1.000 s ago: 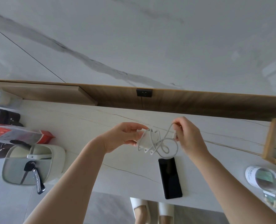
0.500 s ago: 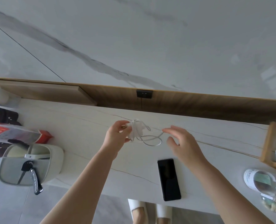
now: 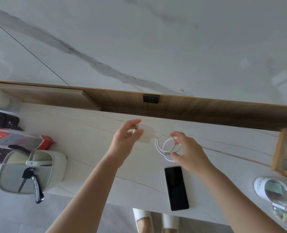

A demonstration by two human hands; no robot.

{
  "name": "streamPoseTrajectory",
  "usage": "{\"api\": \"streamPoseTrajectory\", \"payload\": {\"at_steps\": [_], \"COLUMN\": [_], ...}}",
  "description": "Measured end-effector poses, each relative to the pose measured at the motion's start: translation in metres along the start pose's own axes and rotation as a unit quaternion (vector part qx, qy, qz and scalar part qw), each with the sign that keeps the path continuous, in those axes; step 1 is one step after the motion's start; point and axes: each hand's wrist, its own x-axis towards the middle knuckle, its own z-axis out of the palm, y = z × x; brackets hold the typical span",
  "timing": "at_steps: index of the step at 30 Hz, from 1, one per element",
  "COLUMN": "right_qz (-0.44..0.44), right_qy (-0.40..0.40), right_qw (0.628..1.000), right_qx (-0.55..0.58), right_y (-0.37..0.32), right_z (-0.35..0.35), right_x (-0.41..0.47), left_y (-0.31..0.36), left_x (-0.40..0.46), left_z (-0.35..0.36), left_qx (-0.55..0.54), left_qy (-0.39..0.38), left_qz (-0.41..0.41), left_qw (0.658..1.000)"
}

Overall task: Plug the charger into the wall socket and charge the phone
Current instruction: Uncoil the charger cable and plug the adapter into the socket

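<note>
Since the earlier frame the charger (image 3: pixel 145 135) has been carried nearer the wall socket (image 3: pixel 151 99), and the right hand (image 3: pixel 189 149) has been closed onto the cable (image 3: pixel 166 147) again. The charger is clamped in the left hand (image 3: pixel 125 141) grip; the coiled cable is pinched in the right grip. The phone (image 3: pixel 176 188) is lying on the worktop (image 3: pixel 82 132) just below the right grip.

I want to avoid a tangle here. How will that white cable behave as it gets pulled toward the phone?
Probably floppy: the cable hangs in loose loops between the charger in the left hand and the right hand. It looks thin and light, so it likely follows easily. The overlapping loops may snag if pulled fast.
</note>
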Motion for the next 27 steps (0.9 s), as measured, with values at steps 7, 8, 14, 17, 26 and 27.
{"api": "streamPoseTrajectory", "payload": {"at_steps": [7,8,14,17,26,27], "right_qz": [0.017,0.022,0.037,0.053,0.099,0.1], "right_qy": [0.028,0.012,-0.085,-0.096,0.015,0.021], "right_qw": [0.99,0.979,0.925,0.906,0.906,0.905], "right_qx": [0.135,0.204,0.368,0.408,0.41,0.413], "right_y": [-0.004,-0.014,-0.044,-0.035,-0.018,-0.017], "right_z": [0.002,0.001,0.006,0.011,0.039,0.042], "right_x": [0.001,0.005,0.023,0.029,0.063,0.069], "left_y": [0.001,0.0,-0.01,-0.022,-0.056,-0.059], "left_x": [0.009,0.009,0.017,0.024,0.049,0.053], "left_z": [-0.006,-0.001,0.025,0.028,0.031,0.032], "left_qx": [-0.017,-0.018,-0.066,-0.137,-0.156,-0.145], "left_qy": [-0.004,-0.013,-0.014,-0.012,0.018,0.014], "left_qz": [-0.042,-0.043,-0.074,-0.091,-0.154,-0.154], "left_qw": [0.999,0.999,0.995,0.986,0.975,0.977]}}
